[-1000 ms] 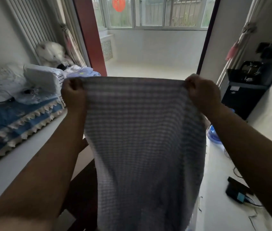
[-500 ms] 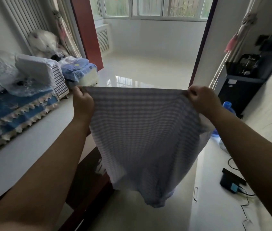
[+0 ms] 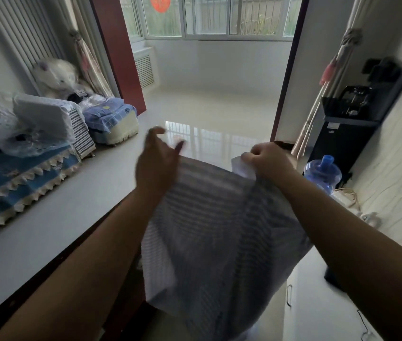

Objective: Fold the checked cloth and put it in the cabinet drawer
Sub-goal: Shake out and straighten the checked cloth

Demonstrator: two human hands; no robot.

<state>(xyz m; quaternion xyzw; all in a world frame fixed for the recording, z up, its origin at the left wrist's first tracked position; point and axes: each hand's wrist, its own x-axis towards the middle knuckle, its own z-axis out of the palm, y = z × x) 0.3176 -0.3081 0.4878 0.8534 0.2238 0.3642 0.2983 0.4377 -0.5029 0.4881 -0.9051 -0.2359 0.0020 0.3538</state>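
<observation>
Checked cloth [image 3: 219, 230] hangs lengthwise from right hand [image 3: 266, 161].

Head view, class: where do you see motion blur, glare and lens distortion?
Head view: the left hand and checked cloth are smeared by motion; the window throws a bright reflection on the glossy floor; the wide lens bows the door frame.

My left hand [image 3: 157, 163] lets go of its corner, fingers now spread and blurred just beside the top edge, where a second ago it gripped tight. The checked cloth [image 3: 209, 230] is lower and no longer stretched flat; it sags and bunches. My right hand [image 3: 267, 161] has come inward, pinching its corner, a pale flap showing.
</observation>
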